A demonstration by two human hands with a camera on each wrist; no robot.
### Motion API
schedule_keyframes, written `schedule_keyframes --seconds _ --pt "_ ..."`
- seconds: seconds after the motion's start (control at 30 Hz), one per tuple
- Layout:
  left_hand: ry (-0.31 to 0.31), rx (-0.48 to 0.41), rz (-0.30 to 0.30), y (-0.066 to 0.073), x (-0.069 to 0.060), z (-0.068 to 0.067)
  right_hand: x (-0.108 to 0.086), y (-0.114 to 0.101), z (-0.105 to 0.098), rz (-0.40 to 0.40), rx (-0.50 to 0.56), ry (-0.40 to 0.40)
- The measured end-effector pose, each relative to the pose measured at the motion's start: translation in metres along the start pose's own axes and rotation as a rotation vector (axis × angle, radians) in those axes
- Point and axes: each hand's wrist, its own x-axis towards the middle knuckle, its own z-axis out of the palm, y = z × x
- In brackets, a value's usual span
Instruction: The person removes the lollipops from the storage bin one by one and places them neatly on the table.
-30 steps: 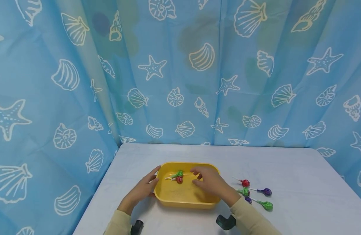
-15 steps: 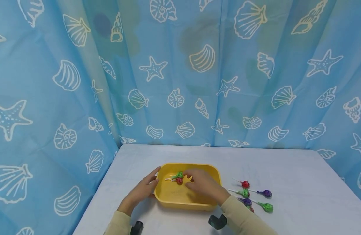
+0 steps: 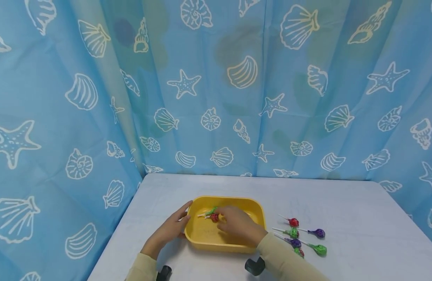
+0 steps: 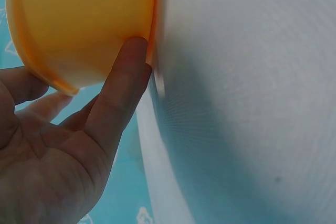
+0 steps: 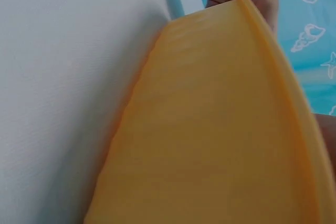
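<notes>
A yellow plastic tray (image 3: 202, 236) stands on the table in the head view. Inside it, a green-wrapped lollipop (image 3: 210, 212) and a red lollipop (image 3: 214, 217) lie together, sticks toward the left. My left hand (image 3: 170, 226) touches the tray's left end; in the left wrist view its fairly straight fingers (image 4: 118, 90) rest against the outer wall and rim. My right hand (image 3: 238, 223) reaches over the front rim, fingertips beside the two lollipops, thumb apart from the fingers. It partly hides the green lollipop's head. The right wrist view shows mostly the tray's outer wall (image 5: 210, 119).
Right of the tray lie several more lollipops, among them a red one (image 3: 293, 222), a purple one (image 3: 319, 233) and a green one (image 3: 320, 249). Dark wrist devices (image 3: 255, 267) show under both forearms. A blue shell-print curtain (image 3: 216, 93) stands behind the white table (image 3: 349, 218).
My right hand has moved left inside the tray, up to the two lollipops, uncovering more of the lollipops on the table. The left hand has stayed at the tray's left end.
</notes>
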Motion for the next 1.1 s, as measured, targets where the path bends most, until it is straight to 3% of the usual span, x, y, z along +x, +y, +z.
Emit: schedule_keyframes --seconds 0.23,0.7,1.1 --pt "0.004 0.004 -0.001 0.0 0.001 -0.001 0.007 0.0 0.007 -0.029 -0.073 -0.005" --pt "0.009 0.008 -0.007 -0.003 0.001 0.001 0.01 -0.004 0.009 0.037 0.018 -0.017" --pt "0.013 0.016 -0.007 -0.002 0.001 0.001 0.007 -0.003 0.011 0.024 0.0 0.004"
